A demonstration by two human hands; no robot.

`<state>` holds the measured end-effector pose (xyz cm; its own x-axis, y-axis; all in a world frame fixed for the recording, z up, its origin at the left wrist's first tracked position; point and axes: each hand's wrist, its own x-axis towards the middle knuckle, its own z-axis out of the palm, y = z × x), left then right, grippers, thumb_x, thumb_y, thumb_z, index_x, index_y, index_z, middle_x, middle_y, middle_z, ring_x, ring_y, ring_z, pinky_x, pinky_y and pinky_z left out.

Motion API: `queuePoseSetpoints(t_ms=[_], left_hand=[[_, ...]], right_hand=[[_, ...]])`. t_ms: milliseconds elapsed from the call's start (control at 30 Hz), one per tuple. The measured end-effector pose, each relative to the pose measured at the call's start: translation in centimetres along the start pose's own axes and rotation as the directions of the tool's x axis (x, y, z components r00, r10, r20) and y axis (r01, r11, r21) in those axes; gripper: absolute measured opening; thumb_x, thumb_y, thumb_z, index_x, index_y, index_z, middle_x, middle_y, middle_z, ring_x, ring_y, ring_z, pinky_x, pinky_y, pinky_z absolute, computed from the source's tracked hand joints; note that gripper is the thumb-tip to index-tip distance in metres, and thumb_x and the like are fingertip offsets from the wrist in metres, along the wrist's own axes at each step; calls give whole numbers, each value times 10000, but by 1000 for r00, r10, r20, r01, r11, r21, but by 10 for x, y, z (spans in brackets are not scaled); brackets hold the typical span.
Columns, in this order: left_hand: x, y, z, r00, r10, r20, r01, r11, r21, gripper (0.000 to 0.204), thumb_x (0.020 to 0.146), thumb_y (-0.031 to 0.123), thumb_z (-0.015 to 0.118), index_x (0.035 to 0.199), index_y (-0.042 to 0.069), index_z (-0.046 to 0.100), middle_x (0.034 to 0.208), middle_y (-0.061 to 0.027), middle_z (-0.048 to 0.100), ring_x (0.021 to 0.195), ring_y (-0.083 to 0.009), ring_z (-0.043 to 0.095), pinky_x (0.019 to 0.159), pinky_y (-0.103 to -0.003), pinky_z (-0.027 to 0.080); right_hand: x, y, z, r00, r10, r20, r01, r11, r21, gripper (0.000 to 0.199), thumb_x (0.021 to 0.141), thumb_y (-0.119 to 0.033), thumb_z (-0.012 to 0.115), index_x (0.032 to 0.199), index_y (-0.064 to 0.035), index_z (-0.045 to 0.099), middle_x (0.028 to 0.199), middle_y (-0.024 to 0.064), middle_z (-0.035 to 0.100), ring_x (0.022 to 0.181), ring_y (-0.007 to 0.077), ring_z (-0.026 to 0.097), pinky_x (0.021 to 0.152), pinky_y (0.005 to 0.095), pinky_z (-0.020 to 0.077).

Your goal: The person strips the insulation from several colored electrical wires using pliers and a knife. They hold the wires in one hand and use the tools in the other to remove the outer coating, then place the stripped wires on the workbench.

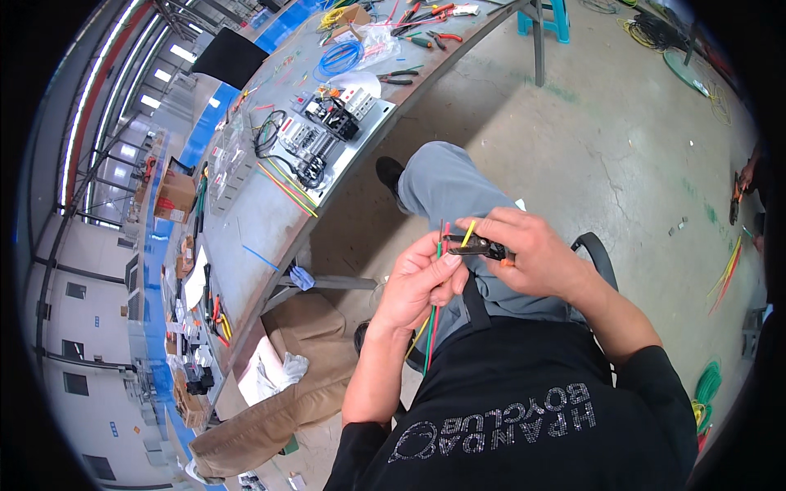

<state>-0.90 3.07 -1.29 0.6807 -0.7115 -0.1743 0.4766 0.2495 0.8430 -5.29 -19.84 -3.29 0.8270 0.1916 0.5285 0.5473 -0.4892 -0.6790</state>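
My left hand (409, 285) is closed on a few thin wires over my lap. A green wire (428, 348) and a red wire (435, 319) hang below the fingers, and their upper ends stick out above. My right hand (532, 252) grips black-jawed wire strippers (485, 248) with a bit of orange on the handle. The jaws point left and meet the wires beside my left thumb. A short yellow wire end (468, 234) rises by the jaws. Whether the jaws are closed on a wire is too small to tell.
The grey workbench (246, 237) on the left bears an electrical assembly (323, 131) on a metal plate, a blue wire coil (340, 57) and several pliers (422, 41). Brown-trousered legs (286, 405) are at lower left. Another person's hand (747, 173) with pliers shows at far right.
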Motion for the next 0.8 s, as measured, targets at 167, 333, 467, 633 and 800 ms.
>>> queuePoseSetpoints(t_ms=[167,333,467,633,800], left_hand=[[0,-1,-1,1000,0,-6,0,1000,-6,224,1082,154,615,1276,41,627,776,-66,646,494,-19,366,458,-200,258],[-2,-1,-1,1000,3,-24,-3,1000,14,223,1084,156,614,1272,37,627,766,-60,643,491,-19,376,456,-202,266],[-1,-1,-2,1000,3,-26,-2,1000,29,230,1086,167,614,1271,32,628,761,-60,642,489,-20,378,455,-204,272],[-1,-3,-4,1000,-4,-31,5,999,40,277,1081,173,622,1322,36,619,754,-68,632,489,-26,352,443,-202,259],[-2,-2,1,998,-35,-48,36,999,34,229,1090,184,611,1269,44,633,766,-55,640,482,-22,359,447,-204,260]], right_hand=[[0,-1,1,999,33,31,-35,999,36,494,808,-30,765,1294,-69,688,884,133,604,783,340,647,696,433,536],[1,-4,-1,996,66,56,-68,997,41,504,806,-28,763,1301,-75,686,890,135,611,793,344,655,706,433,542],[1,-2,2,998,49,39,-51,998,40,519,790,-16,764,1300,-76,686,885,134,608,779,344,653,698,433,542],[-2,4,5,999,43,27,-45,998,48,521,771,-3,770,1282,-76,694,856,127,602,755,337,647,681,432,537],[-4,8,8,999,41,-7,-41,999,32,508,765,7,763,1262,-78,704,836,116,602,725,327,644,646,424,532]])
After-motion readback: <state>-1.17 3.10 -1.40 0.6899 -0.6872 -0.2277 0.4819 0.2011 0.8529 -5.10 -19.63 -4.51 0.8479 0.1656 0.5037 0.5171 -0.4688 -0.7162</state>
